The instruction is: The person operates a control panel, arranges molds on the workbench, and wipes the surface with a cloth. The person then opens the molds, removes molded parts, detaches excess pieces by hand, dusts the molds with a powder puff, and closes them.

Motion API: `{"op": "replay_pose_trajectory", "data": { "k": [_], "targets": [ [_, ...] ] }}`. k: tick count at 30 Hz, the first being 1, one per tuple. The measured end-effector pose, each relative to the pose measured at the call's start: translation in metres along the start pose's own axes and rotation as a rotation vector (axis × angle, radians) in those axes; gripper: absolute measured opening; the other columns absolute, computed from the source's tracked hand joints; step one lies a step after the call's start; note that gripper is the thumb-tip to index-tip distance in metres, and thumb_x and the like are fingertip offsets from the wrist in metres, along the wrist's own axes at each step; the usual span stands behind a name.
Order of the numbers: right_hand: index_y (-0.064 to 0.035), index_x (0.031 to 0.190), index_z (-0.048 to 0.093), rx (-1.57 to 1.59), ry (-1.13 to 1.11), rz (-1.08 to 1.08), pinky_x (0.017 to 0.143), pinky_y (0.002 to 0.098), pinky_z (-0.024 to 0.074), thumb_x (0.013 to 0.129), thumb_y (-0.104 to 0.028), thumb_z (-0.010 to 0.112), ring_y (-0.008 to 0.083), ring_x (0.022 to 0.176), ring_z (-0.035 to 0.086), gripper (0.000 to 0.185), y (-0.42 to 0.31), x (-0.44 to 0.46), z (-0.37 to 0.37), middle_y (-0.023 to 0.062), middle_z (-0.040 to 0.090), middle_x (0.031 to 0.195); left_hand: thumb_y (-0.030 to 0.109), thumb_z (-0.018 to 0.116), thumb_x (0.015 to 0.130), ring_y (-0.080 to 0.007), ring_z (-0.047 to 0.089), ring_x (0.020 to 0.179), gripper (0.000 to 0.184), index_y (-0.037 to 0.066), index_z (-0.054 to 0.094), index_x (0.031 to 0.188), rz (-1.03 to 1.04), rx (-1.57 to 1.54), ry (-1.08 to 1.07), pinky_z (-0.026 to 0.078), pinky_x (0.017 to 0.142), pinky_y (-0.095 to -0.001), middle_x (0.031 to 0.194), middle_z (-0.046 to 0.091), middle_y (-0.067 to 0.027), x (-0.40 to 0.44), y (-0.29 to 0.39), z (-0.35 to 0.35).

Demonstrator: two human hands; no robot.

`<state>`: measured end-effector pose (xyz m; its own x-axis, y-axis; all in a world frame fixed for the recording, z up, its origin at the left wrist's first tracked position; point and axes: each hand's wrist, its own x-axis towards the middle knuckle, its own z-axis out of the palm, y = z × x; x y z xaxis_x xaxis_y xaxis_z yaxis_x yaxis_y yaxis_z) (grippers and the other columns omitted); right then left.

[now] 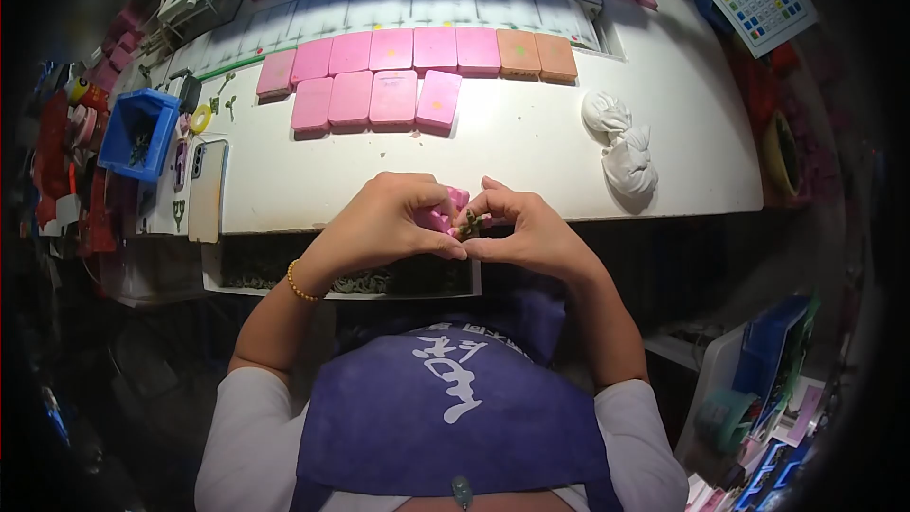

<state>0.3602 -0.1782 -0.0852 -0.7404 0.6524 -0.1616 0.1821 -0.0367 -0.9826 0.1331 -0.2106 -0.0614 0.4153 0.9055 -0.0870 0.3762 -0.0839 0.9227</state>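
Evidently, pink piece (434,220) clasped inside left grip (403,215); green piece (467,228) pinched by right grip (517,225)

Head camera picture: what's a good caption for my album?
Left hand and right hand hold a pink piece and a green piece at a white table's edge.

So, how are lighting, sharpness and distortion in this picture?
Head view: strong curvature, black corners; head view: broad white worktable bright, area beneath dark; head view: small dark green piece between left hand and right hand too tiny to judge sharpness.
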Motion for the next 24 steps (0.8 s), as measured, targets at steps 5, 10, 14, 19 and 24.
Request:
{"op": "replay_pose_trajectory", "data": {
  "k": [5, 10, 14, 19, 24],
  "targets": [
    [-0.0045, 0.099, 0.069, -0.1, -0.059, -0.076, 0.126, 0.0457, 0.0083, 0.081, -0.013, 0.076, 0.0113, 0.08, 0.066, 0.022, 0.005, 0.001, -0.007, 0.0029, 0.072, 0.088, 0.01, 0.084, 0.073, -0.0223, 0.066, 0.07, 0.021, 0.0, 0.067, 0.083, 0.113, 0.047, -0.017, 0.052, 0.066, -0.0326, 0.081, 0.068, -0.0097, -0.006, -0.001, 0.002],
    [-0.0029, 0.099, 0.07, -0.09, 0.058, -0.093, 0.125, 0.0469, 0.0167, 0.081, -0.016, 0.076, 0.0133, 0.078, 0.065, 0.023, 0.0, -0.01, -0.001, 0.004, 0.071, 0.087, -0.001, 0.075, 0.081, -0.0189, 0.067, 0.074, 0.012, -0.001, 0.067, 0.091, 0.139, 0.133, 0.08, 0.054, 0.066, -0.0297, 0.082, 0.066, -0.01, -0.012, -0.003, 0.011],
    [-0.0022, 0.103, 0.071, -0.113, 0.132, -0.139, 0.123, 0.0475, 0.0225, 0.083, -0.016, 0.078, 0.0132, 0.082, 0.066, 0.025, 0.002, -0.017, 0.002, 0.0042, 0.07, 0.086, -0.003, 0.072, 0.082, -0.0221, 0.069, 0.076, 0.012, -0.001, 0.066, 0.093, 0.133, 0.176, 0.103, 0.055, 0.067, -0.0306, 0.084, 0.067, -0.0122, -0.01, 0.004, 0.015],
    [-0.0033, 0.104, 0.07, -0.028, 0.215, -0.126, 0.12, 0.0501, 0.0287, 0.086, -0.013, 0.076, 0.0131, 0.085, 0.066, 0.021, -0.002, -0.016, 0.007, 0.0043, 0.07, 0.085, 0.003, 0.075, 0.081, -0.0226, 0.069, 0.075, 0.012, 0.002, 0.068, 0.092, 0.15, 0.307, 0.155, 0.054, 0.065, -0.0321, 0.082, 0.068, -0.0107, -0.005, 0.003, 0.02],
    [-0.0052, 0.099, 0.069, -0.335, 0.307, -0.28, 0.114, 0.0528, 0.0357, 0.087, -0.008, 0.072, 0.0208, 0.086, 0.067, 0.012, 0.006, -0.012, -0.002, 0.0059, 0.069, 0.092, 0.01, 0.077, 0.08, -0.0244, 0.068, 0.072, 0.014, 0.004, 0.067, 0.087, 0.173, 0.431, 0.205, 0.051, 0.062, -0.034, 0.079, 0.067, -0.0081, 0.007, 0.003, 0.026]
  ]
}}
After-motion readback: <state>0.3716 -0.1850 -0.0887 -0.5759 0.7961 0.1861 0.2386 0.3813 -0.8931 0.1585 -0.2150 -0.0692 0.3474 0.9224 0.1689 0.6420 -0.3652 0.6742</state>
